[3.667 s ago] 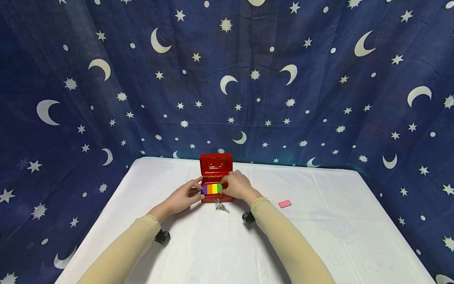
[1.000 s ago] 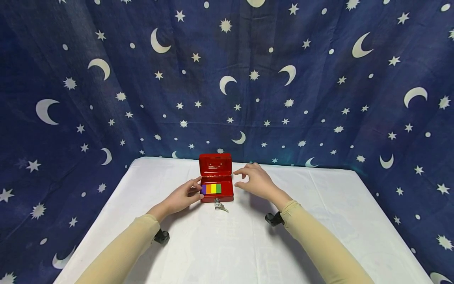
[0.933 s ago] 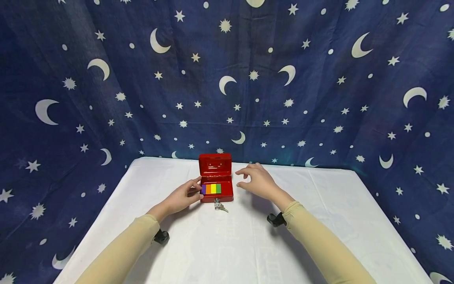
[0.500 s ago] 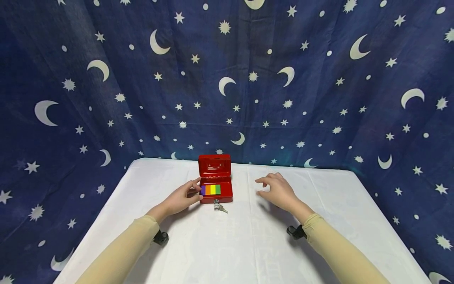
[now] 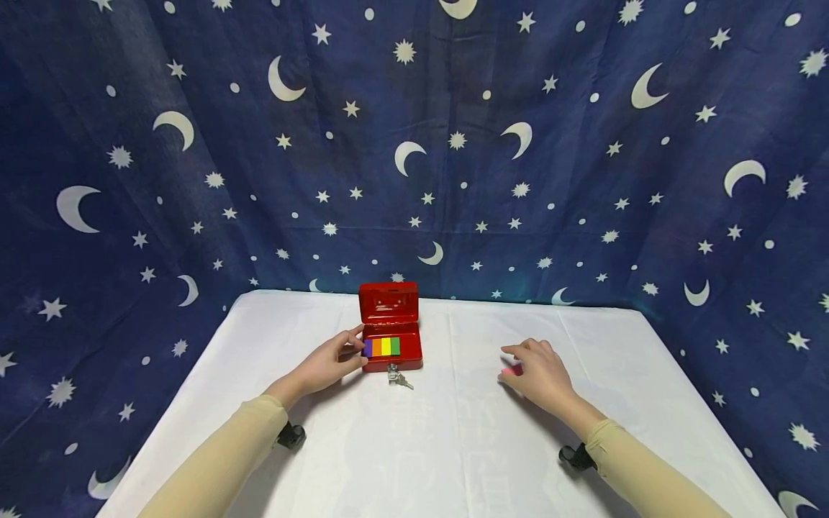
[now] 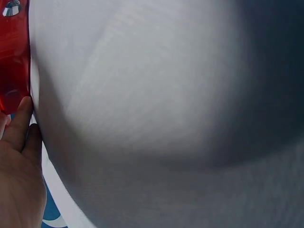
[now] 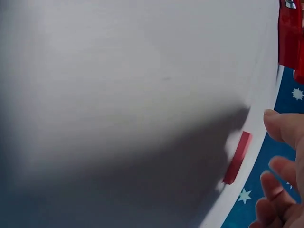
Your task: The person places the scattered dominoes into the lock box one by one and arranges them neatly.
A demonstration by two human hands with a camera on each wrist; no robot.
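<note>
A red metal cash box (image 5: 409,349) stands with its lid (image 5: 388,302) raised. In it lies a row of flat rectangular blocks: purple (image 5: 368,348), orange (image 5: 377,347), yellow (image 5: 386,347) and green (image 5: 395,346). My left hand (image 5: 327,361) rests against the box's left side, its thumb by the front corner. My right hand (image 5: 542,374) hovers over a pink block (image 5: 510,371), thumb and fingers apart on either side of it. In the right wrist view that pink block (image 7: 237,159) lies on the table, a gap between it and the fingers.
A silver padlock (image 5: 392,373) hangs at the front of the box, with keys (image 5: 404,381) beside it. White cloth covers the table (image 5: 401,460). Behind stands a dark blue curtain (image 5: 363,165) with moons and stars.
My right hand has left the green block in the box and moved right and nearer, down to the pink block. My left hand and the box hold their places.
</note>
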